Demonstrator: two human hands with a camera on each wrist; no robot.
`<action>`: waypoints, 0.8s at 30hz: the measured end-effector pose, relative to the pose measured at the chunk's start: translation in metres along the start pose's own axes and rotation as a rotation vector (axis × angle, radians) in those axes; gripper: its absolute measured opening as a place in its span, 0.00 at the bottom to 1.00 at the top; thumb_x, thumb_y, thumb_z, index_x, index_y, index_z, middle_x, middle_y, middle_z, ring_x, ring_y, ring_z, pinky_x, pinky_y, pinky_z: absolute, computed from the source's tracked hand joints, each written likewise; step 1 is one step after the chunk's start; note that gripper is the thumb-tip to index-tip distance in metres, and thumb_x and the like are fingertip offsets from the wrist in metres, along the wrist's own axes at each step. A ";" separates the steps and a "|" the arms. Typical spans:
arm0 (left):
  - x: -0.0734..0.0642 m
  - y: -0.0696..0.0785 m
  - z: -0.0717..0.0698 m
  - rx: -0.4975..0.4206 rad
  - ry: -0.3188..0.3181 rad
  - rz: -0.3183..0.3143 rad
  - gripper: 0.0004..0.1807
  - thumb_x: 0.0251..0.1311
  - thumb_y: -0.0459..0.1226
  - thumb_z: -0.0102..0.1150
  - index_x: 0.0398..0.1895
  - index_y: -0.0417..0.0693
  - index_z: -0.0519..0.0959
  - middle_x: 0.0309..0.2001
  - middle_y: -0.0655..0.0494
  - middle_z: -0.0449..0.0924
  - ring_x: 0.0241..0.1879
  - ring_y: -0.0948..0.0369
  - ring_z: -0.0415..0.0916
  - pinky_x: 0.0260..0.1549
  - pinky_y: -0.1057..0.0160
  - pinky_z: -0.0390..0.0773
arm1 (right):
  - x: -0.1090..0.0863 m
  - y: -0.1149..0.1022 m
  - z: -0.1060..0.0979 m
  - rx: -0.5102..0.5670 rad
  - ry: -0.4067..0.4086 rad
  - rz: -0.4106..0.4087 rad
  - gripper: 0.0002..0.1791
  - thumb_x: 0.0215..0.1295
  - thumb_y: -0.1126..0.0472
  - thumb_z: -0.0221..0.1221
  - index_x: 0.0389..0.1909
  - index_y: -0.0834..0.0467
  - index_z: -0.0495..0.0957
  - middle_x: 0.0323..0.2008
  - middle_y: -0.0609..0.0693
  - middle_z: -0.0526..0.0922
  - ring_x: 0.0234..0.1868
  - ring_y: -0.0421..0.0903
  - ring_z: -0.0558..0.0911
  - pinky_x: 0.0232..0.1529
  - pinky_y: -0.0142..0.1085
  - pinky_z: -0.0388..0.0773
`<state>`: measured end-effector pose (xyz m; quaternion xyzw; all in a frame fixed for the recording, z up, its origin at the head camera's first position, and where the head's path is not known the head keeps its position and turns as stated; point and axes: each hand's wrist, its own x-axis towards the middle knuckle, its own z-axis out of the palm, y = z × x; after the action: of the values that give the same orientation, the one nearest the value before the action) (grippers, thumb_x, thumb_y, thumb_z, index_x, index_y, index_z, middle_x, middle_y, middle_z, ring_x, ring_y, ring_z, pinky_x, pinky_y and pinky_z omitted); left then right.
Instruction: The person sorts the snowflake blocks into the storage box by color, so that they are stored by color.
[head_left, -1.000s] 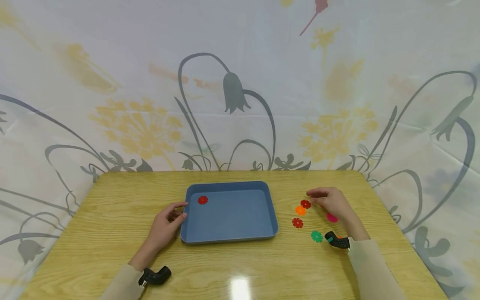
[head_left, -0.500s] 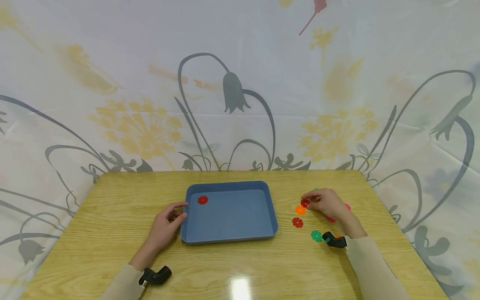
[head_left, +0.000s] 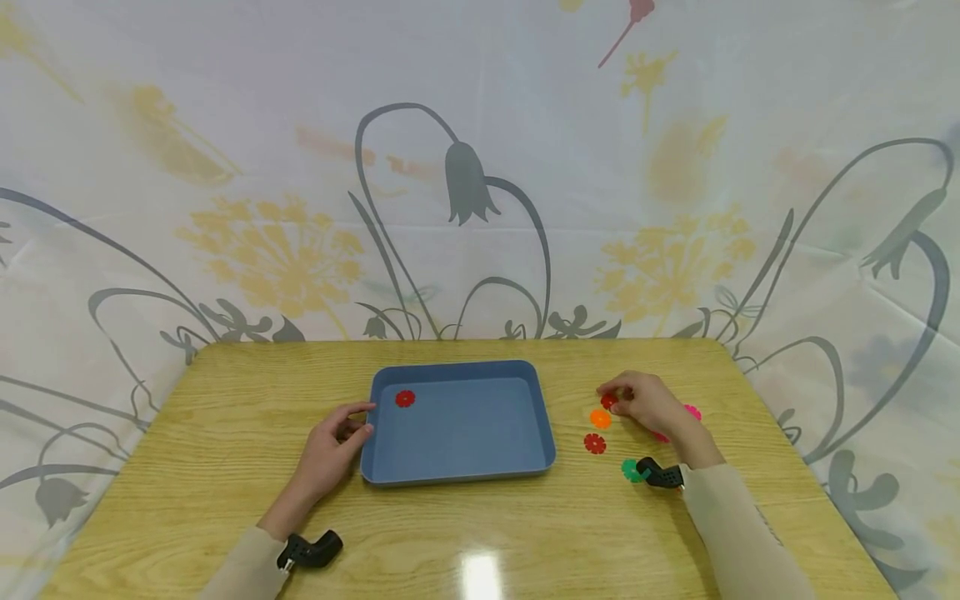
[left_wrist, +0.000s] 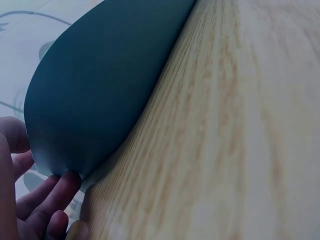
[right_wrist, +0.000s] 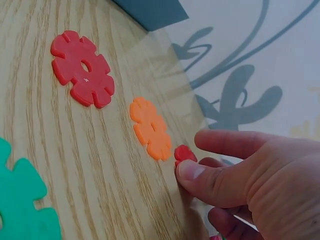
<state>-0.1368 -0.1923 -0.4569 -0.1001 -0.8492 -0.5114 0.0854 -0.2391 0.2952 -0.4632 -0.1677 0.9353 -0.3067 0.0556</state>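
Note:
A red flower-shaped interlocking disc [right_wrist: 184, 153] sits under the tips of my right hand [head_left: 647, 404]; in the right wrist view the thumb presses on it and the other fingers curl behind, pinching it at the table. Beside it lie an orange disc [right_wrist: 151, 128] and another red disc [right_wrist: 95, 75], flat on the wood. My left hand [head_left: 335, 446] rests at the left side of the blue tray [head_left: 457, 479], its loosely bent fingertips touching the rim and outer wall [left_wrist: 100, 90]. One red disc [head_left: 405, 398] lies inside the tray, towards its back left corner.
A green disc [head_left: 632, 471] lies near the right wrist camera [head_left: 660, 473], partly covered by it. Pink discs [head_left: 693, 412] show beside the right forearm. Behind the wooden table [head_left: 255, 392] hangs a flower-printed curtain [head_left: 480, 250].
My right hand has come slightly left, from hovering beside the nearer red disc to pinching it between thumb and fingers. The left hand and the tray have stayed in place.

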 end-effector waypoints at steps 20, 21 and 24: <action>0.000 0.000 0.000 -0.012 0.007 0.007 0.16 0.62 0.32 0.56 0.54 0.37 0.75 0.38 0.42 0.80 0.34 0.56 0.76 0.31 0.64 0.73 | 0.005 -0.001 0.004 -0.054 0.084 -0.013 0.11 0.53 0.68 0.66 0.38 0.56 0.85 0.35 0.48 0.73 0.36 0.48 0.73 0.38 0.42 0.70; 0.000 -0.001 0.000 -0.013 0.005 0.006 0.16 0.62 0.32 0.56 0.54 0.38 0.75 0.38 0.42 0.80 0.34 0.56 0.76 0.31 0.64 0.73 | 0.005 -0.001 0.004 -0.052 0.086 -0.011 0.10 0.53 0.68 0.66 0.38 0.56 0.85 0.34 0.48 0.73 0.36 0.49 0.73 0.38 0.42 0.70; 0.000 -0.001 0.000 -0.019 -0.003 -0.001 0.17 0.63 0.32 0.55 0.54 0.37 0.75 0.38 0.42 0.80 0.34 0.54 0.76 0.31 0.65 0.73 | 0.004 -0.001 0.004 -0.054 0.099 -0.001 0.10 0.53 0.66 0.67 0.37 0.56 0.85 0.34 0.47 0.73 0.35 0.48 0.73 0.37 0.41 0.69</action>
<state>-0.1371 -0.1927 -0.4582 -0.1014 -0.8443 -0.5195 0.0831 -0.2413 0.2908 -0.4655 -0.1541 0.9448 -0.2892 0.0044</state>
